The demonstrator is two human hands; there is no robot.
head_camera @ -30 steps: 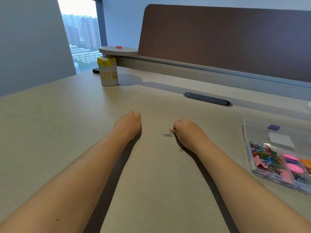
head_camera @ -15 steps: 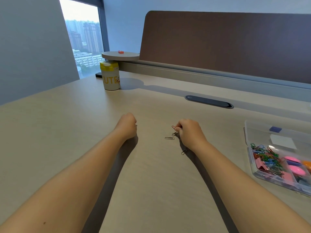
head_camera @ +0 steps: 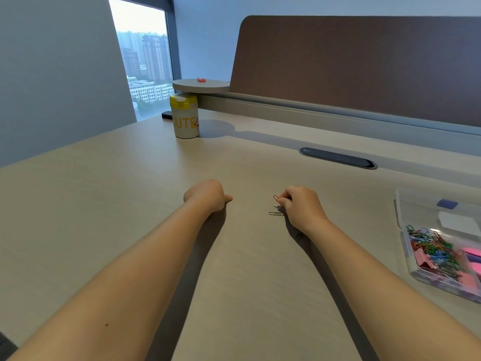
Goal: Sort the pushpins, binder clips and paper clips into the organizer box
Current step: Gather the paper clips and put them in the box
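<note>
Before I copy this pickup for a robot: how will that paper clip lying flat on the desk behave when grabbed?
The paper clip is thin wire lying flat on the smooth desk, so it will probably slide rather than lift. It looks very light and fairly stiff. The right hand pinches another clip by its edge, so a fingertip pinch likely works.

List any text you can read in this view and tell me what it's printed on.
"UTE" in yellow letters on the white jar with the yellow lid; a letter before it is cut off by glare, so the full word is unclear.
Small print near the jar's top is too blurred to read.
The white label inside the organizer box lid shows no readable text.
</note>
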